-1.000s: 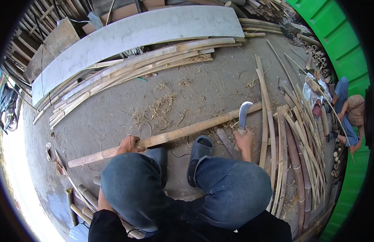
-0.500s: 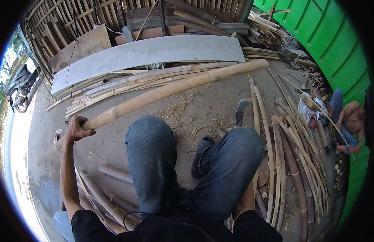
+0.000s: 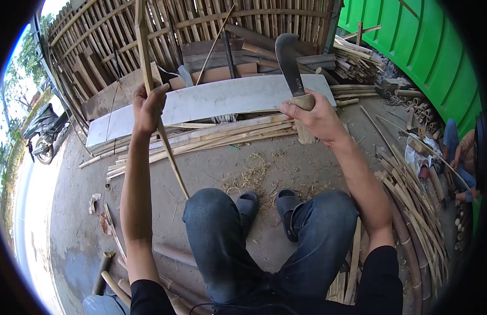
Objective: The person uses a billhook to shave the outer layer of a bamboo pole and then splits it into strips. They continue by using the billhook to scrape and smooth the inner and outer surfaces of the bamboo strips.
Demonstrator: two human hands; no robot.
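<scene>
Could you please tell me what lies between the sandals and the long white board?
Curly shavings nearer the sandals, then bamboo strips beside the board, in the head view.

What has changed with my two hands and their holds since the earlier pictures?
The left hand has raised the long pale bamboo strip from low across the ground to a steep angle. The right hand has lifted the curved, wooden-handled steel knife from near the ground, higher in front. Both stay gripped; the long whitish board hasn't visibly moved.
</scene>
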